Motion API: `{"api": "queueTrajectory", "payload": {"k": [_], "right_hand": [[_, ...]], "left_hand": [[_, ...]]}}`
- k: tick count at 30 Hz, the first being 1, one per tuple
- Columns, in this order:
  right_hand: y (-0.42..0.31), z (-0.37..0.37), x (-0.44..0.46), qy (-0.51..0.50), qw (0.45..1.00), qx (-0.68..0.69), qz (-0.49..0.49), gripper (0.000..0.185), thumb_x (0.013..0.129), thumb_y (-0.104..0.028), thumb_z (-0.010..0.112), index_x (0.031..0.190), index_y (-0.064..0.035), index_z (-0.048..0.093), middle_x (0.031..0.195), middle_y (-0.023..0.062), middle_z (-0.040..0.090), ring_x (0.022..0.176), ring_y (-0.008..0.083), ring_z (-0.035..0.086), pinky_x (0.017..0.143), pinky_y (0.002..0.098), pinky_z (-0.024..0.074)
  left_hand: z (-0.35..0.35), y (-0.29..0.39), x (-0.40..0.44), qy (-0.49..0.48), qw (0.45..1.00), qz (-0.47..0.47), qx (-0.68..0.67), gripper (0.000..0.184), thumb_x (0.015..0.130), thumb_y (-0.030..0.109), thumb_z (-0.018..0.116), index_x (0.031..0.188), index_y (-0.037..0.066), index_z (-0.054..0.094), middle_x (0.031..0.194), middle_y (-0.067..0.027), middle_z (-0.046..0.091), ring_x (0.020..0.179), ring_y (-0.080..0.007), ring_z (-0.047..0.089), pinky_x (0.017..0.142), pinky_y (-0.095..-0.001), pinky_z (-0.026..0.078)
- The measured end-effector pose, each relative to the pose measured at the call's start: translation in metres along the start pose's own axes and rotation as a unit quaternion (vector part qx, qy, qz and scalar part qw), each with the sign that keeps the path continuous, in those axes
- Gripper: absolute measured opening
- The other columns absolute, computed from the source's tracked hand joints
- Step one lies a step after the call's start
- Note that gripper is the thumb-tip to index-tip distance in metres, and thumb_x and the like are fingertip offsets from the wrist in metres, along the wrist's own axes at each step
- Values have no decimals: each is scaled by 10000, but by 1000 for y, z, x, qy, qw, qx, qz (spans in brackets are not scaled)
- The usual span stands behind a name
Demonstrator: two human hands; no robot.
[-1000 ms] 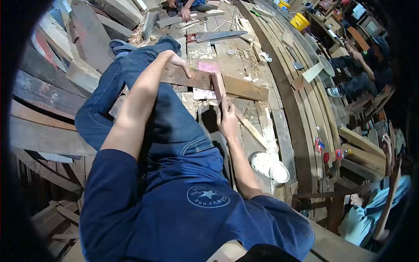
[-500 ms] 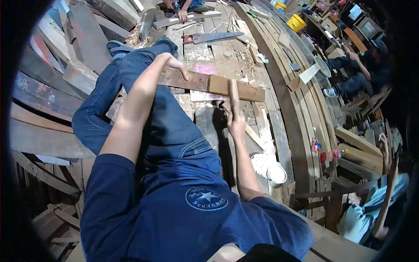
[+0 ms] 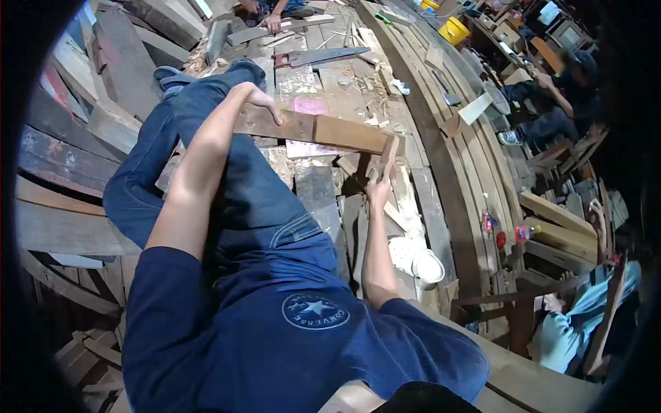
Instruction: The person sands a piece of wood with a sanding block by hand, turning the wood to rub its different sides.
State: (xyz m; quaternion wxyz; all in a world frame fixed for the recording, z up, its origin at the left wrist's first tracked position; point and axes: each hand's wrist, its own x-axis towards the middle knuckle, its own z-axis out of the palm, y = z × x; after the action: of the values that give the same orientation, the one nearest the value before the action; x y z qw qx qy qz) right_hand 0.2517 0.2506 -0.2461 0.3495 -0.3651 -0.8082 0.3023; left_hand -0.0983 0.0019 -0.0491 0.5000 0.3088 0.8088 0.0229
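My left hand point(image 3: 264, 103) rests on the dark left part of a wooden plank point(image 3: 275, 126), beside my bent knee; most of its fingers are hidden. A lighter brown, raised section point(image 3: 350, 133) forms the plank's right part. My right hand point(image 3: 379, 190) is closed around a narrow wooden tool point(image 3: 390, 155), whose far end lies over the plank's right end. Its exact kind cannot be made out. Under the plank lie pink paper point(image 3: 310, 105) and worn floorboards.
Beyond the plank lies a handsaw point(image 3: 320, 56). A co-worker's hand point(image 3: 273, 24) rests on another board at the top. Long timbers point(image 3: 441, 124) run along the right, near a yellow bucket point(image 3: 454, 31). A white container point(image 3: 427, 266) stands by my right arm; other people work at right.
My right hand and the wooden tool have shifted right along the plank, and the tool now slants more. More of the lighter section shows. My left hand keeps its place on the plank.
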Motion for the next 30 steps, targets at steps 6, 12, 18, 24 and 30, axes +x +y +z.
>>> {"api": "queueTrajectory", "payload": {"k": [6,12,18,24,30], "right_hand": [[-55,-3,-50,-87,973,57,-208,536,928,-109,598,1440,-10,471,1142,314,629,1076,443,625,940,485,477],[23,6,10,-7,998,53,-19,568,944,-150,591,1484,-82,430,1190,298,648,1066,444,648,916,461,505],[-15,15,-10,-65,989,25,-127,559,983,-183,558,1507,-68,400,1204,323,626,1104,447,631,932,457,486],[27,-16,36,-23,998,19,-59,589,968,-198,568,1529,-208,387,1136,293,669,1047,462,648,886,472,514],[0,-1,34,-73,995,-59,-46,568,984,-270,570,1520,-193,401,1078,280,681,925,430,682,797,470,527]], "left_hand": [[10,23,-44,-30,999,19,-20,800,707,573,792,1398,222,589,1585,-49,380,1425,-213,357,1159,-401,275],[8,12,-20,38,997,-61,-16,936,685,597,791,1479,203,489,1646,-84,239,1490,-243,261,1191,-423,242],[7,15,-26,-40,997,-38,-52,837,715,604,773,1413,194,559,1561,-81,396,1393,-257,411,1144,-417,304],[9,3,-2,16,1000,0,-10,669,785,549,747,1321,165,634,1422,-3,534,1263,-203,484,1085,-383,319],[11,13,-21,-49,996,4,-69,679,772,546,760,1327,177,626,1359,-52,592,1201,-212,551,1034,-397,383]]}}
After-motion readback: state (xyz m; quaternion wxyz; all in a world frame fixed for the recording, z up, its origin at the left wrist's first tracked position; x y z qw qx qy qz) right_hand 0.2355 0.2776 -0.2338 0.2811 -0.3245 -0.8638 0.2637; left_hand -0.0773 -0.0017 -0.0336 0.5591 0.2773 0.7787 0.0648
